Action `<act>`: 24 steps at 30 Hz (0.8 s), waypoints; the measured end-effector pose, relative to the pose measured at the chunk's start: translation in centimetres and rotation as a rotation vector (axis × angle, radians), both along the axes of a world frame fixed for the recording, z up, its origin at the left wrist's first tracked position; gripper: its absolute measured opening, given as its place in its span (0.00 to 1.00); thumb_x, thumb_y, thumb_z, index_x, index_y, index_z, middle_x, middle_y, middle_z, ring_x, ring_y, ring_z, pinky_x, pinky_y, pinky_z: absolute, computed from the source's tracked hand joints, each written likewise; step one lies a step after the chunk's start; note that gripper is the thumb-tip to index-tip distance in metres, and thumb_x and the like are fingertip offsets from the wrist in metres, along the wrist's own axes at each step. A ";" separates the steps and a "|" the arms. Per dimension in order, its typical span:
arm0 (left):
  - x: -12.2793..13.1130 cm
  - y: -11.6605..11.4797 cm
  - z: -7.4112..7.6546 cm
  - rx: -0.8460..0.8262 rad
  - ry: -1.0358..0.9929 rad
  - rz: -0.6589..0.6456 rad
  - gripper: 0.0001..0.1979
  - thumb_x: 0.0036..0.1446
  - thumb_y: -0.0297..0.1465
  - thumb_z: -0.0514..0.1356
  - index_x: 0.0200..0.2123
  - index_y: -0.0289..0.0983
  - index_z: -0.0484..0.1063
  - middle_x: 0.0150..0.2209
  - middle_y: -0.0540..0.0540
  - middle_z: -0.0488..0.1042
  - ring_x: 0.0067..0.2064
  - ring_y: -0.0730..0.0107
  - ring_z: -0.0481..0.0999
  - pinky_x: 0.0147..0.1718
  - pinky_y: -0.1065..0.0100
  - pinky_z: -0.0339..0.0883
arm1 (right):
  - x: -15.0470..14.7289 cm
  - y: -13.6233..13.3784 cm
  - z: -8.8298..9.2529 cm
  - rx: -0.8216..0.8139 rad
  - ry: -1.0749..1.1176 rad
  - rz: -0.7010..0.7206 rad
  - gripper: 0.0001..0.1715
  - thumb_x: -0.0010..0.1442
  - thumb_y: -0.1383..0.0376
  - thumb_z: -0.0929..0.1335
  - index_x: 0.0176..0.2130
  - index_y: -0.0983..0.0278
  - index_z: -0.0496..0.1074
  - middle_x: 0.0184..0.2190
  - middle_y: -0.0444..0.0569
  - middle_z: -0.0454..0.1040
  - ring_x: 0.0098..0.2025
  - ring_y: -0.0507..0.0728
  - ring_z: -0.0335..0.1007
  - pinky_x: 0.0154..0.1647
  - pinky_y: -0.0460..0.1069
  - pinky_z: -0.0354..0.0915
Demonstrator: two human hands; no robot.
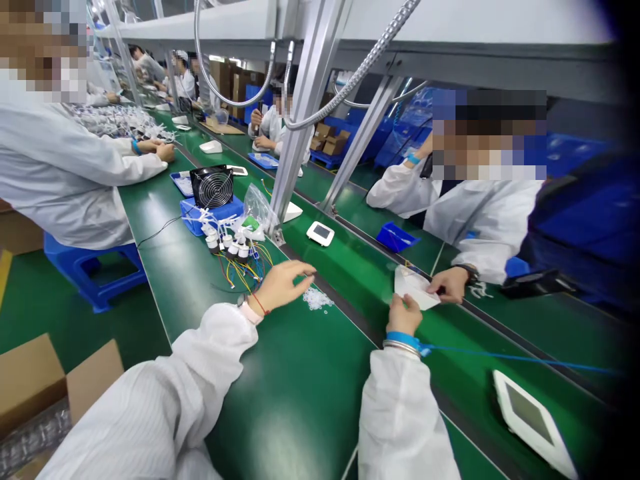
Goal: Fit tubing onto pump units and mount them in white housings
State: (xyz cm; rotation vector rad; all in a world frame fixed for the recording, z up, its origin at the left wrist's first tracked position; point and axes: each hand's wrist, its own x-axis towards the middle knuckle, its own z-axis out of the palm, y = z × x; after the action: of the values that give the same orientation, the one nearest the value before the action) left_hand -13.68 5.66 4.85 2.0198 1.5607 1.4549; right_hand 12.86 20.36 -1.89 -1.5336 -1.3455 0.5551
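My left hand hovers over the green worktop beside a small pile of clear plastic washers. Its fingers are stretched forward, with a narrow gap between thumb and fingertips; nothing shows between them. Above the conveyor belt, my right hand pinches the near edge of a white plastic housing. A co-worker's hand across the belt also has hold of that housing, at its right side. Left of the washers lie white-and-black cylindrical parts with coloured wires.
A black fan stands by a blue bin and a clear plastic bag. White units with screens ride the belt, one at lower right. A metal post rises beyond my left hand. A blue cord runs right from my wrist.
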 end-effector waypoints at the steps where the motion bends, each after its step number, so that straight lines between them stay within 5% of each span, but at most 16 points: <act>1: -1.7 0.1 0.4 0.042 0.049 0.107 0.10 0.57 0.33 0.54 0.38 0.36 0.71 0.38 0.45 0.73 0.40 0.68 0.71 0.43 0.66 0.64 | -0.7 -0.7 -0.2 0.019 -0.005 0.007 0.26 0.56 0.56 0.62 0.48 0.71 0.65 0.41 0.56 0.68 0.38 0.57 0.66 0.39 0.54 0.65; 5: -9.0 0.5 0.8 0.037 0.155 0.649 0.09 0.55 0.31 0.54 0.38 0.34 0.69 0.37 0.43 0.70 0.42 0.63 0.67 0.45 0.62 0.60 | -3.7 -4.4 -0.6 0.138 -0.089 0.177 0.19 0.51 0.58 0.65 0.39 0.69 0.70 0.39 0.55 0.68 0.34 0.55 0.65 0.39 0.53 0.65; 7: -11.8 0.7 0.3 -0.041 0.260 0.799 0.12 0.53 0.32 0.57 0.41 0.34 0.69 0.40 0.41 0.67 0.45 0.58 0.64 0.46 0.60 0.57 | -5.0 -6.3 -0.7 0.245 -0.179 0.327 0.16 0.52 0.58 0.64 0.36 0.67 0.71 0.37 0.53 0.68 0.35 0.56 0.65 0.39 0.54 0.65; 11: -14.0 1.4 -0.8 -0.197 0.428 0.834 0.13 0.53 0.34 0.57 0.42 0.36 0.71 0.40 0.39 0.64 0.46 0.52 0.61 0.43 0.58 0.56 | -6.4 -8.8 -0.7 0.302 -0.240 0.445 0.13 0.56 0.60 0.62 0.35 0.67 0.70 0.36 0.53 0.66 0.37 0.56 0.65 0.40 0.54 0.65; 18: -13.7 1.8 -1.2 -0.237 0.504 0.715 0.09 0.56 0.33 0.53 0.34 0.36 0.71 0.34 0.42 0.66 0.41 0.57 0.65 0.41 0.61 0.56 | -5.8 -9.9 -1.0 0.222 -0.215 0.479 0.14 0.55 0.61 0.63 0.37 0.67 0.71 0.37 0.53 0.67 0.40 0.56 0.65 0.41 0.53 0.64; 24: -13.5 1.9 -1.8 -0.189 0.410 0.821 0.17 0.52 0.35 0.57 0.44 0.32 0.66 0.39 0.39 0.68 0.43 0.57 0.66 0.42 0.63 0.59 | -5.7 -9.8 -1.2 0.201 -0.250 0.458 0.14 0.55 0.61 0.63 0.36 0.68 0.71 0.36 0.54 0.67 0.38 0.57 0.65 0.41 0.54 0.64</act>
State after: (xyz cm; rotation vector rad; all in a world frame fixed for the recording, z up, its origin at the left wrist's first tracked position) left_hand -27.22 7.57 3.02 1.6981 2.8031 1.0295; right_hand 7.16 10.56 -3.14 -1.1589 -1.9069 0.4967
